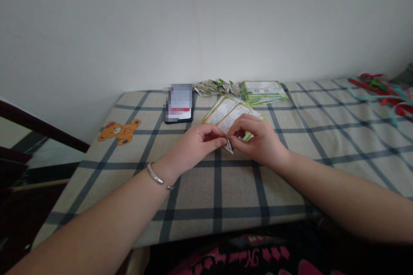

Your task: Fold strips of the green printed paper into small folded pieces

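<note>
My left hand (196,144) and my right hand (263,137) meet over the middle of the table, fingertips pinched together. Between them is a small folded piece of printed paper (229,147), pale with some green; its upper part is hidden by my fingers. Just beyond my hands lie flat green-and-white printed sheets (222,109), overlapping and partly covered by my right hand. Farther back, several folded paper pieces (209,87) sit in a row by the wall. A stack of similar green printed sheets (263,88) is at their right.
A phone (181,105), its screen blurred, lies left of the sheets. An orange bear figure (119,132) is on the checked tablecloth (238,189) near the left edge. Red, green and light-blue strips (377,88) lie at the far right. A white wall (206,21) stands behind.
</note>
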A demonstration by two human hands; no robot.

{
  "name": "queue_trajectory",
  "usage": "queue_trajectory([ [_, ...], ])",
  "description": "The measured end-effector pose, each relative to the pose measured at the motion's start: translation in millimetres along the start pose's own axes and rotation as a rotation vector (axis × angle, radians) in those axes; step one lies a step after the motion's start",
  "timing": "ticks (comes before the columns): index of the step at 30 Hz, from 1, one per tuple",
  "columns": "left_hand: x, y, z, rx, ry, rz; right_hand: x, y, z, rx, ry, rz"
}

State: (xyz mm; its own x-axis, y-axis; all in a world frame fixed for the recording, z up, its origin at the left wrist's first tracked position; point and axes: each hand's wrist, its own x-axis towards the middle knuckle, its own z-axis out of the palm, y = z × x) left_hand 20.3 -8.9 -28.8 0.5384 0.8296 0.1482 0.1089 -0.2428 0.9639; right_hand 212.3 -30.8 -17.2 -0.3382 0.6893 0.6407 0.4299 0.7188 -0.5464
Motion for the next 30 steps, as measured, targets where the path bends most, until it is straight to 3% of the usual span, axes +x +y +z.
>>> queue_trajectory([
  [10,-0.3,-1.4,-0.4,0.031,-0.017,-0.031,-1.9,1.8,0.9,0.053,-0.065,0.088],
  [17,-3.3,2.9,3.7,0.132,0.067,-0.021,-0.5,6.6,-1.5,0.074,-0.104,0.129],
  [26,-5.0,9.1,4.7,0.272,0.166,0.029,0.4,13.0,7.2,0.434,-0.021,0.352],
  [30,-4.0,9.7,3.1,0.261,0.233,0.050,1.1,13.2,6.4,0.484,0.001,0.412],
])
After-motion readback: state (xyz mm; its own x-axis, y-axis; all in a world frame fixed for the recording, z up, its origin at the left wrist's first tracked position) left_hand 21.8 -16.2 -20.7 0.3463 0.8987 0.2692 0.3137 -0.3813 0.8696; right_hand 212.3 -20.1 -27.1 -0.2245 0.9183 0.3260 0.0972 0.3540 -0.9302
